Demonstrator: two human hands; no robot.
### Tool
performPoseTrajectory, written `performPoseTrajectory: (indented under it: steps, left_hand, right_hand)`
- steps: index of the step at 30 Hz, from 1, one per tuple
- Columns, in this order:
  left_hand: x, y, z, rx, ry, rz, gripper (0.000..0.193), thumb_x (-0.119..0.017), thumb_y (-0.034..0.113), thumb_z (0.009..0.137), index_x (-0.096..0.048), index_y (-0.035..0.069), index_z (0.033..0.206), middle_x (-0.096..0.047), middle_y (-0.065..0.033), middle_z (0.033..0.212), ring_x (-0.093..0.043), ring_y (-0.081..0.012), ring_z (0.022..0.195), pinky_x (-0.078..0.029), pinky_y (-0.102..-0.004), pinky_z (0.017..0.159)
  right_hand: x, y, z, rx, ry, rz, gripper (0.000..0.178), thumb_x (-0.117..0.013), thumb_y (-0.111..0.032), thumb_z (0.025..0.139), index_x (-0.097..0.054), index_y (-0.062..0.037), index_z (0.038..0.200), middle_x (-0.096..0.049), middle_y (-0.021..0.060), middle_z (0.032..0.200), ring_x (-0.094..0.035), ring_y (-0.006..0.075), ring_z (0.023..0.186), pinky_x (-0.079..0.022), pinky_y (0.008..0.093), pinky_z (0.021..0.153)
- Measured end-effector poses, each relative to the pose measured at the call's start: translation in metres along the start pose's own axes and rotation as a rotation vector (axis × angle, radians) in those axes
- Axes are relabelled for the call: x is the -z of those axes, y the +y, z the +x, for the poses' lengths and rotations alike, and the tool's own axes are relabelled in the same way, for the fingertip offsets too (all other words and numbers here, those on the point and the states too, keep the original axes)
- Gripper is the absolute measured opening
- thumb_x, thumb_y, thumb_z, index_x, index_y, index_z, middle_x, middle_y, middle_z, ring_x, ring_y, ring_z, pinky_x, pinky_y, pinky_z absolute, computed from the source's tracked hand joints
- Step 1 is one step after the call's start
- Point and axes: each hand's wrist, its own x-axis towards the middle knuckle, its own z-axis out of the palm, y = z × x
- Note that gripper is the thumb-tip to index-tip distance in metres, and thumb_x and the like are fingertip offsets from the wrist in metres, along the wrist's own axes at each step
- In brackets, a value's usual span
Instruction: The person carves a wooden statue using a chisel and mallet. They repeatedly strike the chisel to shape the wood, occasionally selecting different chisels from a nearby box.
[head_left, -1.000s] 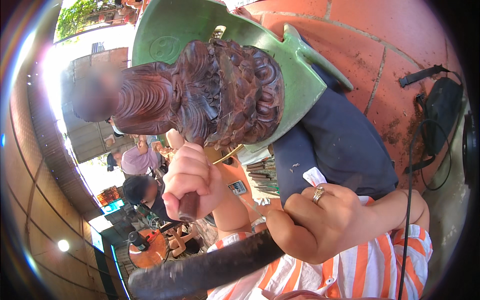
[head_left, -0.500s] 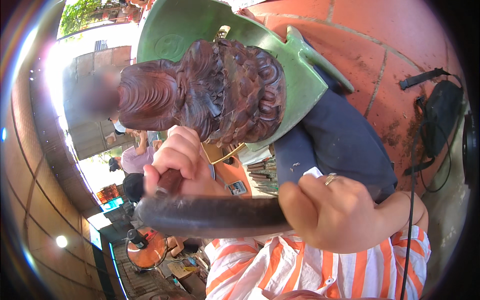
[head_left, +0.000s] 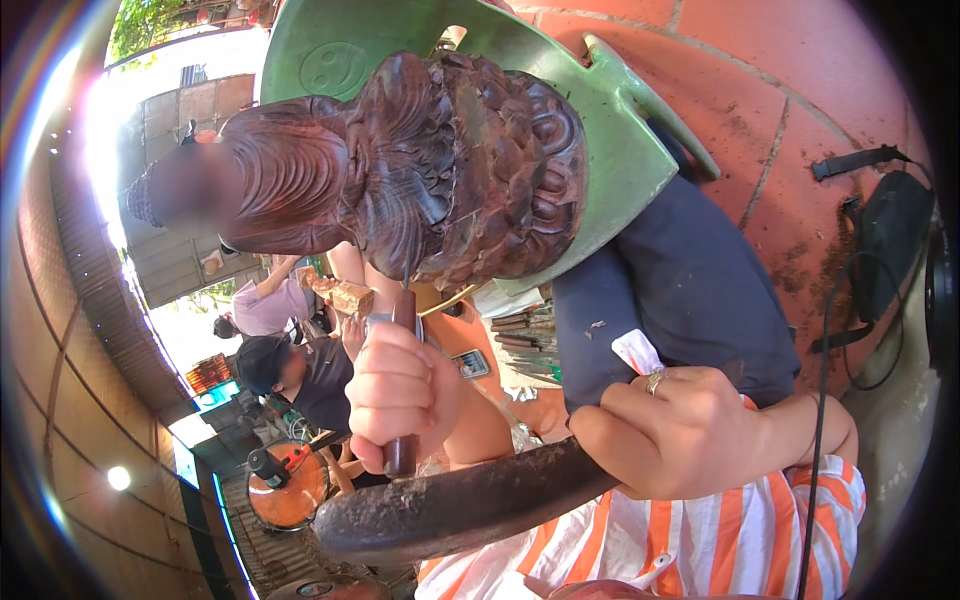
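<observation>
A dark carved wooden statue (head_left: 460, 170) with scaled, curled relief lies against a green plastic chair (head_left: 620, 160). My left hand (head_left: 400, 390) is fisted around a chisel (head_left: 404, 305) whose blade tip touches the underside of the carving. My right hand (head_left: 680, 430), with a ring on one finger, grips a dark wooden mallet (head_left: 450, 510). The mallet's thick end lies just below the chisel's butt. My orange-and-white striped sleeve (head_left: 720, 540) shows at the bottom.
A dark trouser leg (head_left: 680, 290) lies under the chair edge on red floor tiles (head_left: 800, 70). A black bag (head_left: 890, 240) and a cable (head_left: 825, 400) sit at the right. Other people (head_left: 300, 370) work further off beside an orange round machine (head_left: 290, 485).
The mallet rose level with the chisel's end half a second ago and now sits lower, under the butt. My left hand with the chisel shifted slightly down and right.
</observation>
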Motion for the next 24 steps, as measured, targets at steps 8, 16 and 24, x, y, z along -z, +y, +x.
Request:
performPoseTrajectory:
  steps: [8, 16, 24]
  left_hand:
    - [-0.001, -0.004, -0.005, 0.052, -0.063, 0.048, 0.053, -0.031, 0.035, 0.096, -0.049, 0.006, 0.055, -0.045, -0.0052, 0.051, -0.04, -0.0196, 0.048, -0.035, -0.0354, 0.054]
    - [0.007, -0.002, 0.001, 0.047, -0.393, 0.148, 0.058, -0.033, 0.045, 0.098, -0.053, 0.004, 0.063, -0.054, -0.0082, 0.062, -0.048, -0.023, 0.058, -0.038, -0.0388, 0.058]
    - [0.001, -0.007, 0.002, 0.003, -0.287, 0.169, 0.056, -0.032, 0.042, 0.097, -0.051, 0.005, 0.059, -0.052, -0.0075, 0.058, -0.046, -0.0223, 0.054, -0.038, -0.038, 0.055]
  right_hand:
    - [0.0, 0.003, 0.0, -0.01, -0.01, -0.024, 0.019, -0.065, -0.011, 0.069, -0.051, -0.0062, 0.082, -0.041, 0.0002, 0.058, -0.046, 0.0093, 0.039, -0.038, 0.0247, 0.035]
    - [0.003, 0.0, -0.002, 0.005, -0.046, 0.006, 0.019, -0.063, -0.012, 0.067, -0.051, -0.0063, 0.082, -0.042, 0.0006, 0.059, -0.045, 0.0093, 0.039, -0.038, 0.0251, 0.035]
    - [0.002, -0.002, -0.003, 0.107, 0.038, -0.043, 0.017, -0.062, -0.012, 0.069, -0.052, -0.0062, 0.082, -0.045, -0.0004, 0.06, -0.042, 0.0057, 0.039, -0.033, 0.0214, 0.034]
